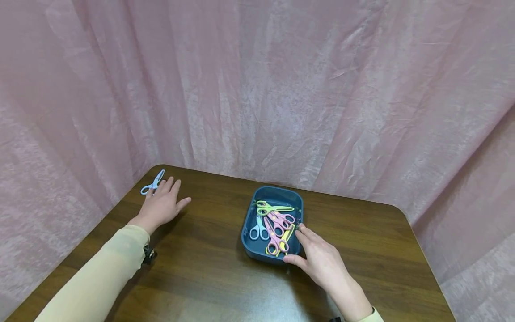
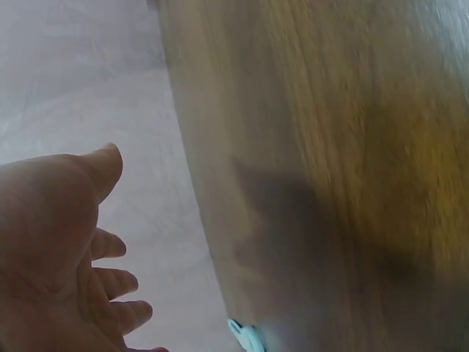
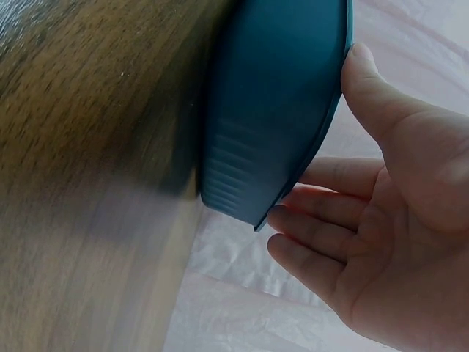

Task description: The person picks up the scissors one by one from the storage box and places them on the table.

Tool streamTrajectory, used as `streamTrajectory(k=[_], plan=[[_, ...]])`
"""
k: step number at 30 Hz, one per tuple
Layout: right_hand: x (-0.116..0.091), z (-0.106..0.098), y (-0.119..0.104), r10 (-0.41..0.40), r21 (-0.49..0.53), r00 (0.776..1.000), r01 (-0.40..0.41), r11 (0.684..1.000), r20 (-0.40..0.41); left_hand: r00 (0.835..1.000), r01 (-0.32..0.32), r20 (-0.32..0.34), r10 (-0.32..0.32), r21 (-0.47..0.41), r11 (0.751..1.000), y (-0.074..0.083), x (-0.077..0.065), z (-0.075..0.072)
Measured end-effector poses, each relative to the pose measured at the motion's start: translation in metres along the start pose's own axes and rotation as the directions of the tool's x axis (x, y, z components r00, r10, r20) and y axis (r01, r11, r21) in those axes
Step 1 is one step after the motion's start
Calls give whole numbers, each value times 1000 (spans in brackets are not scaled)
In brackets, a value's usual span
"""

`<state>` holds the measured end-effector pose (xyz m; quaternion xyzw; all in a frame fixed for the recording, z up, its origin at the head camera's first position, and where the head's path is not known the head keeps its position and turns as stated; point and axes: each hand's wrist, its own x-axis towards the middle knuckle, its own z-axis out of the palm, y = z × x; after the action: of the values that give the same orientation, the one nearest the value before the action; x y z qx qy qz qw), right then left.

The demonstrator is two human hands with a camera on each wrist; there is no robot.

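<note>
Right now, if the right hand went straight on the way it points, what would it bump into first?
Most likely the dark blue box: it sits beside the right hand, thumb seemingly against its rim, though exact finger contact is hard to judge.

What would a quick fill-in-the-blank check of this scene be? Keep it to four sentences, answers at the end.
The left hand is nearest to the loose scissors, which are pale ____.
The right hand touches the bin, which holds several pairs of ____.
In the bin, the pair farthest from the person is ____.
Behind the table, the curtain is ____.

Missing words: blue; scissors; green; pink.
</note>
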<state>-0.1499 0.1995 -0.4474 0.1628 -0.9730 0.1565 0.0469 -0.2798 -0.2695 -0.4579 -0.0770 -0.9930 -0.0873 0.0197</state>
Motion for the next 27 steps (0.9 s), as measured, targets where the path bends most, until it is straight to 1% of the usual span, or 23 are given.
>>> streamTrajectory(k=[7, 16, 22, 27], plan=[[1, 0, 0, 7, 4, 1000, -7, 1000, 17, 1000, -26, -6, 25, -28, 999, 13, -2, -1], [1, -1, 0, 12, 12, 1000, -13, 1000, 17, 997, -64, -31, 64, -14, 998, 29, -7, -3], [2, 0, 0, 14, 12, 1000, -14, 1000, 18, 994, -97, -60, 95, -20, 995, 40, -13, -4], [1, 2, 0, 16, 12, 1000, -16, 1000, 15, 989, -125, -86, 124, -15, 992, 47, -16, -3]])
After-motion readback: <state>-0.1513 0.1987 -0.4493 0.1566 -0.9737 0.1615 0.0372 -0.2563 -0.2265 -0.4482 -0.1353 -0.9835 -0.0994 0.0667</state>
